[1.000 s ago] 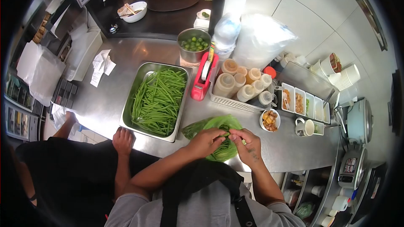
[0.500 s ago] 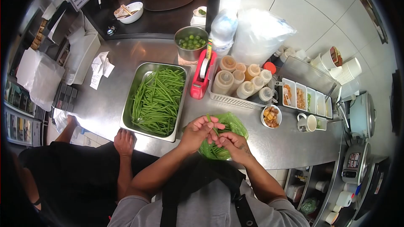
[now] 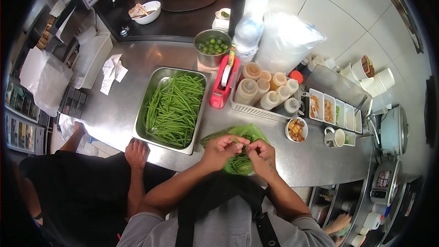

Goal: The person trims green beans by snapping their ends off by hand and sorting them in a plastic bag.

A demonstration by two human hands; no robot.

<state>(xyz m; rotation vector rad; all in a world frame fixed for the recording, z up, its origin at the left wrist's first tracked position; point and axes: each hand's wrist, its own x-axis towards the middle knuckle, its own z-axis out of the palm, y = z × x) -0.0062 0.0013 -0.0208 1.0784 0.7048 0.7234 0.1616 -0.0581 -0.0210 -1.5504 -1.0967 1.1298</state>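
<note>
Above a green plastic bag of green beans, my left hand and my right hand meet with their fingertips pinched together. A green bean is between them, mostly hidden by the fingers. More cut or loose beans show inside the bag, below my hands. To the left, a deep steel pan holds a large heap of long green beans.
A co-worker's hand rests at the counter edge by the pan. Another person's hand reaches at the lower right shelves. Behind stand a red tape dispenser, a pot of limes, a basket of squeeze bottles, a food bowl and a mug.
My hands have drawn closer, and the bean seen between my fingers is now mostly covered. Another person's hand has appeared at the lower right. The view has shifted slightly.
</note>
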